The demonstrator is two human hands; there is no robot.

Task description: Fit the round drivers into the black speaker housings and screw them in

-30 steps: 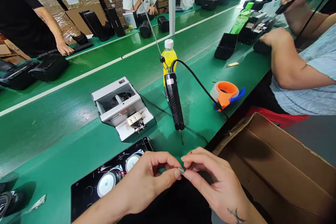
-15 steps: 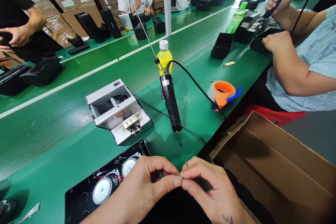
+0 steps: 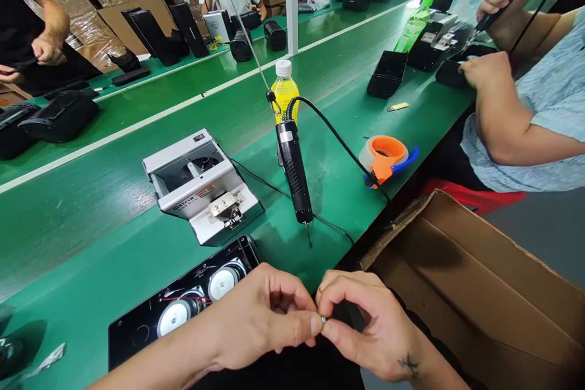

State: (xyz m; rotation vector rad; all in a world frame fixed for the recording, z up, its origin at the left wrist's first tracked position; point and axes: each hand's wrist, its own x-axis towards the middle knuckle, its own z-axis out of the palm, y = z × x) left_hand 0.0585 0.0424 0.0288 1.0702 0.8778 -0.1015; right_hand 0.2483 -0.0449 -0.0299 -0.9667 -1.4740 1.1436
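Pinching a tiny metal part between thumb tips, left hand and right hand clamped on it, beside the speaker panel.

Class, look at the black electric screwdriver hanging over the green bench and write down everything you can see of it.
The electric screwdriver is a slim black cylinder, plastic by its look, with a small white label near its top. It hangs tilted, bit end down, from a thin line hooked at its upper end, and a black cable loops out of that end and down onto the green bench. A thin metal bit sticks out below, its tip just above the bench. No hand touches it. A yellow drink bottle stands behind it.
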